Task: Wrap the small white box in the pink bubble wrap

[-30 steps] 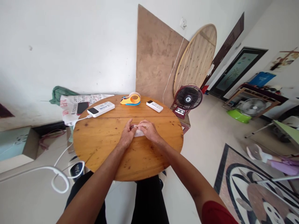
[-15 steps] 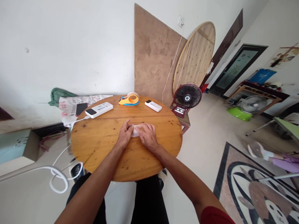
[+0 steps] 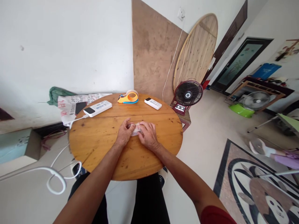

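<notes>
A white wall (image 3: pixel 70 40) rises behind the round table (image 3: pixel 98 130); a brown board (image 3: pixel 154 49) and a pale wooden disc (image 3: pixel 196 49) lean there. Rightward, the light floor (image 3: pixel 205 140) runs to a dark-framed door (image 3: pixel 240 62), past a panda design (image 3: pixel 275 199), mat or inlay, hard to tell.

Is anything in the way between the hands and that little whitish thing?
No, nothing visible: the left hand and right hand are both already at the little whitish thing. The tape dispenser sits farther back on the table, out of the way.
</notes>
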`<state>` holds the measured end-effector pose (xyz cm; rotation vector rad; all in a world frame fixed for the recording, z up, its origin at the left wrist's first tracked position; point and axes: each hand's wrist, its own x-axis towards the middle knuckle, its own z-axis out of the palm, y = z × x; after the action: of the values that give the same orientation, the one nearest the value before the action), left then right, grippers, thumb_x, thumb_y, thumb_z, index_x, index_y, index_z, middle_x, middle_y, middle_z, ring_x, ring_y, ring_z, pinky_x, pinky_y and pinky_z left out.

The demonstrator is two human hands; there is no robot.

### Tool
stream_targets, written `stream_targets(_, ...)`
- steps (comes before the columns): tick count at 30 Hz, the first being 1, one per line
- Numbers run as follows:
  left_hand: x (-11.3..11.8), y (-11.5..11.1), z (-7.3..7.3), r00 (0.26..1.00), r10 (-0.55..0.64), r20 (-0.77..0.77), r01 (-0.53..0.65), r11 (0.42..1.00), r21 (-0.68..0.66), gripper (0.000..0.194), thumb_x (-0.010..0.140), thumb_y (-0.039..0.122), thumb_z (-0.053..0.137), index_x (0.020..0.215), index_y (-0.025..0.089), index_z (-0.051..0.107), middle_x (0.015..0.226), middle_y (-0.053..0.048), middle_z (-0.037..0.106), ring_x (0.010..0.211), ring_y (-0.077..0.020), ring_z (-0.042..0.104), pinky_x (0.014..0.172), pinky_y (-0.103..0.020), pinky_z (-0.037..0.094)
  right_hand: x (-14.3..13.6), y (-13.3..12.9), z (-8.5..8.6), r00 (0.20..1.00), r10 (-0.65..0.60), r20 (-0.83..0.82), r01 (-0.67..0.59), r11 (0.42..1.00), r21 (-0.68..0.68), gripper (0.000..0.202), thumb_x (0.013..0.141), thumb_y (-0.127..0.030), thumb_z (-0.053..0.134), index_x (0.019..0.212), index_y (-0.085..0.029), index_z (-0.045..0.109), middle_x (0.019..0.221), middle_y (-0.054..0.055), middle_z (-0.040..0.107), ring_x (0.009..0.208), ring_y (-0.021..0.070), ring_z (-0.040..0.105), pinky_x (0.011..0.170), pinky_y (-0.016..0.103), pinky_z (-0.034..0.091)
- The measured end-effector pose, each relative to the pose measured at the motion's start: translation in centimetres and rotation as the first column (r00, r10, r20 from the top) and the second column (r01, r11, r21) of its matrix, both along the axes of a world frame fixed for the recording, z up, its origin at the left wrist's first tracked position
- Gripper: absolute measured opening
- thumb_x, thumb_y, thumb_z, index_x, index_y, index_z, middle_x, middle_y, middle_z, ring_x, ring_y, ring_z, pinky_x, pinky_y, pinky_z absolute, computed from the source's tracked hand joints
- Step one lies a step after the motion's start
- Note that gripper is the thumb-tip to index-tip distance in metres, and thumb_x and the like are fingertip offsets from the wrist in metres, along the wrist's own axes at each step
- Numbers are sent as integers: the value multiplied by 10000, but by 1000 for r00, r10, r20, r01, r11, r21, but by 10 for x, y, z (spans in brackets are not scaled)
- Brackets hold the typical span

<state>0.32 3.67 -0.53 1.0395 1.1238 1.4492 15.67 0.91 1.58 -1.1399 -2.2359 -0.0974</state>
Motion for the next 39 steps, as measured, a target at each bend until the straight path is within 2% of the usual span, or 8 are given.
stream_targets(3, 0, -1, 1, 1000, -21, 1, 21, 1000, 0, 758, 656, 398, 708, 1312, 126, 441, 970, -34, 603, 764, -140, 577, 695, -283, 473, -1, 0, 1, 1000, -1, -2, 1, 1000, -15, 484, 848, -256, 583, 1322, -176, 533, 1371, 125, 506, 1214, 249, 450, 1018, 391, 299)
stream_targets(9, 0, -3, 1, 999, -14, -34, 14, 1000, 10, 672, 699, 371, 652, 1295, 127, 463, 1008, -53, 610, 778, -144, 566, 708, -285, 466, -1, 2, 0, 998, -10, 68, 12, 1000, -23, 381, 888, -249, 530, 1262, -235, 602, 1388, 97, 493, 1172, 248, 463, 992, 396, 305)
stream_targets(15, -1, -2, -3, 999, -12, -44, 13, 999, 32, 669, 714, 370, 644, 1311, 127, 464, 981, -45, 620, 776, -146, 579, 711, -284, 471, -1, 1, 2, 999, -12, 50, 15, 998, -59, 365, 903, -267, 506, 1255, -206, 581, 1385, 100, 505, 1179, 247, 464, 1017, 389, 305)
stream_targets(20, -1, -2, -2, 999, -19, -36, 20, 999, 31, 681, 715, 370, 647, 1320, 122, 456, 1002, -57, 626, 784, -152, 587, 708, -286, 475, -1, 1, 2, 1000, -25, 18, 26, 999, -41, 504, 882, -288, 528, 1369, -161, 488, 1449, 133, 449, 1228, 256, 447, 1038, 393, 298)
stream_targets(24, 0, -3, 1, 1000, -19, -25, 19, 1000, 21, 673, 710, 356, 640, 1312, 119, 456, 990, -53, 618, 755, -146, 577, 683, -284, 475, -1, 2, 0, 996, -25, 80, 27, 999, -25, 408, 897, -297, 528, 1293, -217, 582, 1455, 112, 447, 1195, 266, 459, 1008, 413, 306)
stream_targets(30, 0, -1, 0, 1000, -7, -11, 7, 1000, 15, 668, 695, 343, 647, 1300, 126, 469, 980, -51, 623, 757, -148, 580, 692, -287, 476, -2, 0, 0, 993, -19, 115, 18, 1000, 5, 365, 933, -287, 502, 1283, -224, 586, 1408, 106, 501, 1194, 258, 452, 1004, 413, 298)
stream_targets(34, -1, -1, -2, 1000, -1, 1, 1, 1000, 1, 680, 670, 354, 661, 1289, 134, 483, 992, -54, 622, 770, -153, 587, 707, -292, 476, -1, -1, -1, 998, -20, 63, 20, 1000, -2, 330, 919, -283, 515, 1230, -214, 603, 1406, 102, 502, 1201, 246, 465, 1020, 400, 301)
stream_targets(39, -2, -1, -1, 1000, -3, 18, 4, 1000, -18, 689, 657, 363, 662, 1287, 143, 488, 985, -54, 626, 768, -160, 595, 691, -294, 476, 0, -1, 0, 998, -47, -37, 46, 999, -26, 488, 862, -285, 552, 1330, -154, 503, 1415, 138, 479, 1268, 246, 440, 1057, 378, 301)
